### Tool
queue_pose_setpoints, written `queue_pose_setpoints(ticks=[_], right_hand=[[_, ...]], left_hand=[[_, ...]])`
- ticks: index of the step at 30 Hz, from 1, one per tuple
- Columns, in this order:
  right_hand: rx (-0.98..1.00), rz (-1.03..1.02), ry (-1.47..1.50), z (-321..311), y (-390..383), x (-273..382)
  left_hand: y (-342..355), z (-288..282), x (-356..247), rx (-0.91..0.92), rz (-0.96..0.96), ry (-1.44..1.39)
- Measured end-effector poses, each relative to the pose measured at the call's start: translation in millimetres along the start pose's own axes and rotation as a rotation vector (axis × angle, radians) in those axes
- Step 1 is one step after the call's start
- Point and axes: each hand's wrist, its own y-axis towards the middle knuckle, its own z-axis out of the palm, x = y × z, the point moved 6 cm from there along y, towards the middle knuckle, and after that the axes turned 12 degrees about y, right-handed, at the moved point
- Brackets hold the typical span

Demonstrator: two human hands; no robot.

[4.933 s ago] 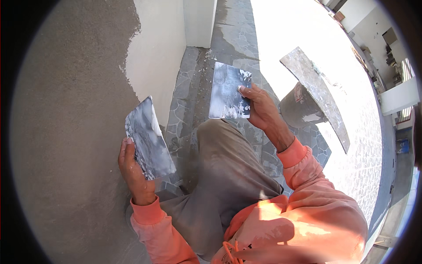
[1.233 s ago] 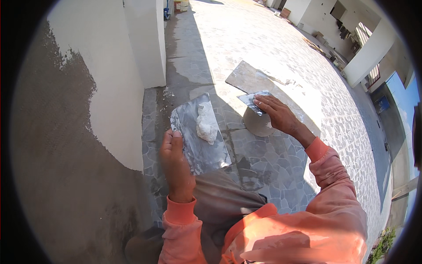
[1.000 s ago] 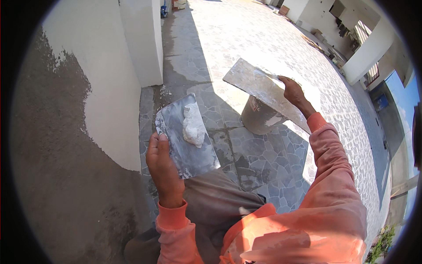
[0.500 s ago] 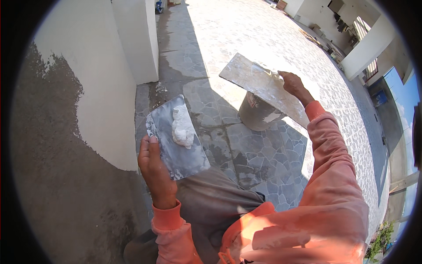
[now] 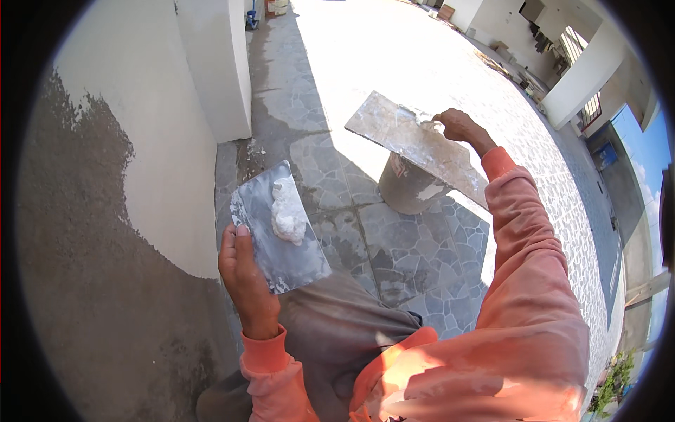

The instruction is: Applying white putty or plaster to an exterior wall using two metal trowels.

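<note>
Grey, stone-patterned floor tiles [image 5: 415,267] extend across the work area, part shaded, part in strong sunlight. At the left stands the cement wall [image 5: 91,274], its upper portion covered by a smooth white coat [image 5: 165,162] with a ragged lower edge. A rectangular, paste-smeared mixing board [image 5: 380,126] lies tilted in view across the top of a grey bucket [image 5: 408,188].

The metal putty blade [image 5: 264,232] is in front of the person, near the wall and apart from it. The left hand [image 5: 249,285] clamps its left edge, thumb on the upper face. The right hand [image 5: 465,132] is at the far edge of the board, fingers curled together; what they grip, if anything, cannot be told. A lump of white paste [image 5: 288,216] sits right of centre on the blade.

Recommended practice: hold the blade near level, since its off-centre load would probably slide on a slope. Grip firmly at the edge, thumb clear of the paste. Work the right hand with light, controlled pressure; the overhanging board may tip.
</note>
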Motion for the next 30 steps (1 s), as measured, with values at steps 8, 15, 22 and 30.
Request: queue_pose_setpoints(ticks=[8, 15, 22, 30], right_hand=[[0.063, -0.113, -0.054, 3, 11, 6], [-0.024, -0.159, -0.064, 21, 15, 17], [-0.087, -0.136, -0.071, 17, 19, -7], [-0.105, -0.044, -0.081, 11, 12, -7]], left_hand=[[-3, 0, 4, 0.007, -0.001, 0.029], [-1, -2, 2, -0.013, 0.014, 0.031], [0, -4, 1, -0.011, -0.001, 0.024], [2, -7, 2, -0.033, 0.008, 0.023]])
